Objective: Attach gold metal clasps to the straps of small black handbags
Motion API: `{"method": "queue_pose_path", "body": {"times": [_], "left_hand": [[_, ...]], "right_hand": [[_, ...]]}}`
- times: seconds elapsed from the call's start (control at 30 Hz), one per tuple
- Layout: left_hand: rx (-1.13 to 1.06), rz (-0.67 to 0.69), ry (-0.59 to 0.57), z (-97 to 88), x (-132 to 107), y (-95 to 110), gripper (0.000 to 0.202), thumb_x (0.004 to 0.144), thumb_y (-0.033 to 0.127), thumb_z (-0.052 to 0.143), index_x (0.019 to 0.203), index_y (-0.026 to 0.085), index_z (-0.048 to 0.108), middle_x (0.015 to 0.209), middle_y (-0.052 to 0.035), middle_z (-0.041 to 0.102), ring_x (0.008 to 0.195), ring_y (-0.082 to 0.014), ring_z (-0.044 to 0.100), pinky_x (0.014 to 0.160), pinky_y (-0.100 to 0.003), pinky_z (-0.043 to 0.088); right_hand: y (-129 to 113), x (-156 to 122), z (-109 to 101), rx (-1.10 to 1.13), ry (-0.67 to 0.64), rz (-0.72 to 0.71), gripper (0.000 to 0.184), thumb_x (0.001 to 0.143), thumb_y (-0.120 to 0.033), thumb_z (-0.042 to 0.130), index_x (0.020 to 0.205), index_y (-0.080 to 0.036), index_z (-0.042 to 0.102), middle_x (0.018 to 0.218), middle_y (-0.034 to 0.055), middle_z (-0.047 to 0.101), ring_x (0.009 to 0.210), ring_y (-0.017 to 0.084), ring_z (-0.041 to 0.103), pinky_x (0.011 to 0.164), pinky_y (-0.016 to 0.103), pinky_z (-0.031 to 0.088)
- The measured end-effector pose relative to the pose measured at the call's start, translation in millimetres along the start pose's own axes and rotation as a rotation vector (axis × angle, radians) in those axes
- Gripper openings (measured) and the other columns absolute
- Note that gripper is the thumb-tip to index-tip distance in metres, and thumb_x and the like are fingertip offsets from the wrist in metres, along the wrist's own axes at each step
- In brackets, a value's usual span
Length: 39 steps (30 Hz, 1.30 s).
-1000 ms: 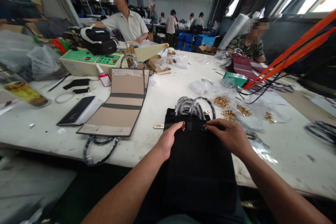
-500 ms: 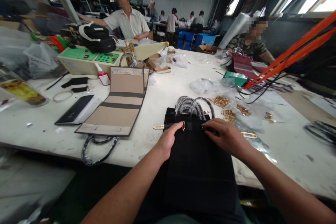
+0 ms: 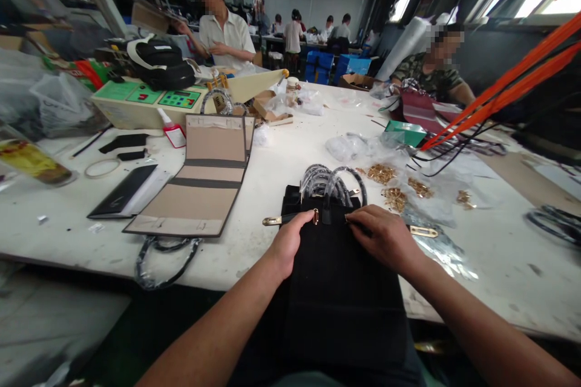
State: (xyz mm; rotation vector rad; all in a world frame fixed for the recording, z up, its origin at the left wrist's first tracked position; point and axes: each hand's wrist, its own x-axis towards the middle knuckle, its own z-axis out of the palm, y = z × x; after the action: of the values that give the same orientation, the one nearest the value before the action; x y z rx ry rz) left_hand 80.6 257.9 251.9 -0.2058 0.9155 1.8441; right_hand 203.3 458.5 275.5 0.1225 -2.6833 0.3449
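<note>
A black handbag (image 3: 345,290) leans against the table's front edge, its plastic-wrapped handles (image 3: 320,180) at the top. My left hand (image 3: 290,242) grips the bag's left edge, thumb laid by a gold loop (image 3: 316,216); its other fingers are hidden. Beyond that thumb a strap with a gold slotted plate (image 3: 272,221) sticks out to the left. My right hand (image 3: 381,233) is closed, fingertips pinching the right strap near a small gold fitting (image 3: 347,217). That strap's gold slotted plate (image 3: 423,231) shows past the hand; the fingers cover most of the strap.
An unfolded bag panel (image 3: 186,205) lies to the left, near a black booklet (image 3: 122,193) and a red-labelled bottle (image 3: 173,133). Gold hardware (image 3: 394,198) sits in plastic on the right. Orange straps (image 3: 508,97) hang at right. Two people sit across the table.
Both hands stay at the bag, with the right hand's fingertips shifted slightly. The view has moved a little. The person in the pale shirt now holds up a brown, flat thing.
</note>
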Motion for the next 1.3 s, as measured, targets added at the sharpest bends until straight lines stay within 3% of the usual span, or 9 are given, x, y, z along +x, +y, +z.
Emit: {"method": "queue_pose_path", "body": {"times": [0.33, 0.77, 1.0, 1.13, 1.23, 1.3], "left_hand": [[-0.021, -0.088, -0.021, 3.2, -1, 1, 0.037, 0.088, 0.037, 0.069, 0.109, 0.008, 0.077, 0.097, -0.0137, 0.076, 0.078, -0.0249, 0.072, 0.077, -0.037, 0.061], [0.042, 0.006, 0.008, -2.0, 3, -5, 0.039, 0.085, 0.039, 0.074, 0.111, 0.010, 0.076, 0.108, -0.0145, 0.076, 0.092, -0.0264, 0.074, 0.086, -0.036, 0.061], [0.016, -0.007, 0.034, -2.0, 2, -4, 0.036, 0.085, 0.039, 0.073, 0.106, 0.010, 0.077, 0.100, -0.0135, 0.077, 0.083, -0.0246, 0.073, 0.081, -0.035, 0.061], [0.011, -0.028, 0.001, -0.6, -3, -5, 0.039, 0.086, 0.040, 0.072, 0.108, 0.008, 0.076, 0.099, -0.0140, 0.077, 0.086, -0.0269, 0.074, 0.083, -0.037, 0.060], [0.009, -0.016, -0.037, -2.9, -9, -8, 0.041, 0.085, 0.041, 0.071, 0.106, 0.007, 0.076, 0.100, -0.0157, 0.076, 0.095, -0.0301, 0.073, 0.090, -0.039, 0.058], [0.022, 0.016, -0.073, -6.5, -12, -9, 0.042, 0.085, 0.042, 0.070, 0.105, 0.005, 0.076, 0.102, -0.0178, 0.076, 0.102, -0.0330, 0.072, 0.096, -0.041, 0.056]], "right_hand": [[8, -15, 7, -0.050, 0.053, -0.150, 0.022, 0.103, -0.019, 0.061, 0.124, -0.024, 0.068, 0.120, 0.0003, 0.074, 0.101, 0.019, 0.068, 0.089, 0.035, 0.050], [-17, -7, 18, -0.196, 0.197, 0.017, 0.012, 0.100, -0.027, 0.067, 0.103, -0.021, 0.077, 0.098, -0.0009, 0.075, 0.086, 0.017, 0.067, 0.077, 0.031, 0.046], [-18, -15, 17, -0.249, 0.079, -0.015, 0.021, 0.105, -0.026, 0.059, 0.119, -0.020, 0.073, 0.112, 0.0036, 0.073, 0.095, 0.021, 0.065, 0.083, 0.035, 0.047], [-26, -19, 21, -0.355, -0.013, -0.018, 0.033, 0.100, -0.016, 0.058, 0.131, -0.017, 0.068, 0.114, 0.0083, 0.070, 0.098, 0.026, 0.064, 0.082, 0.040, 0.050], [-31, -19, 26, -0.405, 0.006, -0.051, 0.035, 0.095, -0.012, 0.056, 0.127, -0.017, 0.069, 0.104, 0.0079, 0.070, 0.088, 0.026, 0.066, 0.073, 0.040, 0.053], [-32, -19, 27, -0.403, 0.084, -0.097, 0.034, 0.095, -0.012, 0.051, 0.123, -0.019, 0.070, 0.102, 0.0067, 0.071, 0.084, 0.024, 0.068, 0.070, 0.038, 0.056]]}}
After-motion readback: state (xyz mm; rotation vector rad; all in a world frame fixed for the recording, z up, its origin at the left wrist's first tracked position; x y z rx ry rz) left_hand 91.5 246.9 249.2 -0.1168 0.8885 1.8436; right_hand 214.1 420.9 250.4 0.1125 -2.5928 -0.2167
